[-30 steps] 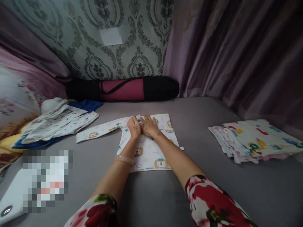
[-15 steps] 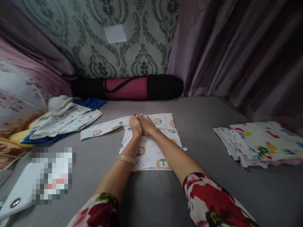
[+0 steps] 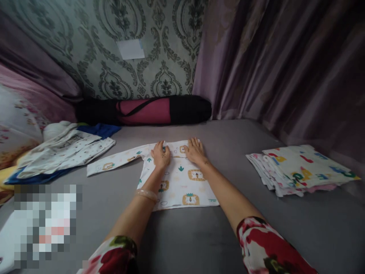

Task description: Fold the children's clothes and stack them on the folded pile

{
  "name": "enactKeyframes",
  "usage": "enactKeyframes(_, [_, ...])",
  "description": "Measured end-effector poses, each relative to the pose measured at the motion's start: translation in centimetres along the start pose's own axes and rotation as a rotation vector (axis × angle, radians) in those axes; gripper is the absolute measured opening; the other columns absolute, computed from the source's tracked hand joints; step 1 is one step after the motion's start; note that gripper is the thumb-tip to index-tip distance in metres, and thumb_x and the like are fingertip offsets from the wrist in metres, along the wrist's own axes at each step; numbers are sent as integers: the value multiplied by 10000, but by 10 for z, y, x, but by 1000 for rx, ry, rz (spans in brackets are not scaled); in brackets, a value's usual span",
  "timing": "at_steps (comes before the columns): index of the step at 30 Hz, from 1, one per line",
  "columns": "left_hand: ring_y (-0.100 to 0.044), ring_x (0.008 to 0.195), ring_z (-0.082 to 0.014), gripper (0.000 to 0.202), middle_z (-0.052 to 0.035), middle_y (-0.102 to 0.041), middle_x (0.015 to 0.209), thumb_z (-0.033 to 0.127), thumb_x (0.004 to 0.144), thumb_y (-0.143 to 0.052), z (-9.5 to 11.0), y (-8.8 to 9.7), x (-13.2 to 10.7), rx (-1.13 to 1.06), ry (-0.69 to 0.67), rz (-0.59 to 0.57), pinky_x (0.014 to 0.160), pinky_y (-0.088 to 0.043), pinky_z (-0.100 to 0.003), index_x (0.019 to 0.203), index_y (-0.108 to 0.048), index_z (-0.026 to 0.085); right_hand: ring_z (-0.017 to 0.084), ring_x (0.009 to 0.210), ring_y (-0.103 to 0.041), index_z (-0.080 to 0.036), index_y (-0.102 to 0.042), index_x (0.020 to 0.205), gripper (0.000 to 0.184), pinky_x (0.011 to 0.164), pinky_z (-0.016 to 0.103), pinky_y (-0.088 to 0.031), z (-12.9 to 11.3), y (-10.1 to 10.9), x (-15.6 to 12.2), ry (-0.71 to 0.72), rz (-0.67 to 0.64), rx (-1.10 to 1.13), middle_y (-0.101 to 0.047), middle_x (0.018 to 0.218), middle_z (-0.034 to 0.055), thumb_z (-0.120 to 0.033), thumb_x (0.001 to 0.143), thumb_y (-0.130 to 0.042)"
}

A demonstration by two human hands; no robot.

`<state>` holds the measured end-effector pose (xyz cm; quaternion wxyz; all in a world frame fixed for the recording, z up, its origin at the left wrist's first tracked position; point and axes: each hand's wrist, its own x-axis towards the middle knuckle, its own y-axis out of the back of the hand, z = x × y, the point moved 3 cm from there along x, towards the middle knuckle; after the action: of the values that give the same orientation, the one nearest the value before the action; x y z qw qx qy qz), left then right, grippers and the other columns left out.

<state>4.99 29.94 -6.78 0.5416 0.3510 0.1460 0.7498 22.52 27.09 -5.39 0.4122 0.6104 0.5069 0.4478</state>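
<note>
A small white baby shirt (image 3: pixel 182 180) printed with lions lies flat on the grey bed (image 3: pixel 182 243) in front of me. One long sleeve (image 3: pixel 114 161) stretches out to the left. My left hand (image 3: pixel 161 155) rests flat on the shirt near the left shoulder, fingers loosely spread. My right hand (image 3: pixel 195 151) lies flat on the upper right part of the shirt, fingers stretched out. The two hands are a hand's width apart. A pale bangle sits on my left wrist.
A stack of folded printed cloths (image 3: pixel 299 169) lies at the right. Loose white and blue garments (image 3: pixel 65 146) are heaped at the left by a floral pillow (image 3: pixel 17 125). A black and maroon roll bag (image 3: pixel 145 110) lies along the wall. Curtains hang at the right.
My hands were side by side at the shirt's middle; the right one has slid to the right, and the shirt's right side now lies spread flat.
</note>
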Motion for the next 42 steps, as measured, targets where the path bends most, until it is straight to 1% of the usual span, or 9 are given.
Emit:
enactKeyframes(8, [-302, 1388, -382, 528, -260, -398, 1453, 377, 906, -449, 7, -10, -5, 324, -45, -186, 1106, -153, -625, 1333, -488, 69, 260, 1450, -120, -63, -238, 1501, 660, 1157, 425, -80, 9, -4, 7, -43, -129, 1, -193, 1576, 140, -465, 981, -183])
enactKeyframes(14, [-222, 1412, -415, 622, -298, -331, 1475, 412, 931, -381, 12, -16, -9, 449, -80, -263, 1125, -37, -614, 1369, -430, -27, 269, 1434, -168, -21, -257, 1484, 660, 1150, 401, -108, 22, 2, 2, -80, -52, -61, -232, 1560, 162, -443, 980, -196])
enactKeyframes(18, [-290, 1389, -399, 558, -271, -402, 1444, 429, 905, -442, 12, -11, 0, 377, -94, -313, 1108, -107, -627, 1308, -504, 48, 273, 1426, -187, -21, -250, 1487, 668, 1144, 402, -135, 27, -1, 2, -82, -79, -82, -230, 1561, 159, -449, 976, -208])
enactKeyframes(21, [-487, 1255, -327, 395, -185, -596, 1279, 423, 904, -444, -6, 22, 20, 243, -32, -275, 1095, -221, -577, 1161, -601, 169, 283, 1418, -212, -27, -270, 1481, 656, 1135, 427, -158, 26, 1, 5, -88, -105, -95, -243, 1554, 171, -441, 974, -228])
enactKeyframes(26, [-541, 1133, -365, 391, -234, -622, 1142, 357, 841, -487, -80, 138, 47, 375, 204, 157, 976, -396, -496, 1107, -609, 98, 279, 1448, -122, -45, -295, 1475, 591, 1149, 482, -49, -10, 7, -1, 29, -1, -105, -205, 1566, 170, -361, 979, -250])
enactKeyframes(30, [-454, 1216, -428, 578, -318, -491, 1299, 431, 788, -543, -137, 208, 53, 683, 587, 102, 959, -405, -498, 1172, -568, 0, 232, 1454, -117, -76, -256, 1499, 598, 1165, 440, -40, -65, -5, -12, 298, -141, 35, -200, 1577, 113, -383, 986, -234])
enactKeyframes(35, [-484, 1217, -414, 600, -300, -524, 1297, 451, 777, -570, -157, 227, 57, 783, 687, -113, 915, -448, -436, 1181, -580, 7, 275, 1434, -178, -35, -336, 1456, 588, 1157, 443, -91, -105, -17, -18, 365, -188, 77, -268, 1549, 155, -383, 985, -285])
enactKeyframes(39, [-563, 1123, -421, 484, -291, -588, 1220, 377, 737, -626, -160, 222, 62, 732, 686, -106, 812, -494, -440, 1085, -630, 41, 279, 1305, -392, -89, -597, 1218, 406, 1118, 422, -190, -123, -13, -5, 372, -70, 93, -540, 1341, 169, -297, 978, -344])
enactKeyframes(42, [-621, 1018, -399, 366, -264, -653, 1081, 299, 690, -667, -165, 220, 68, 652, 650, -114, 750, -502, -407, 962, -648, 55, 215, 1182, -498, -126, -622, 1161, 339, 1033, 310, -313, -139, -18, 11, 408, -81, 194, -617, 1221, 123, -197, 970, -352])
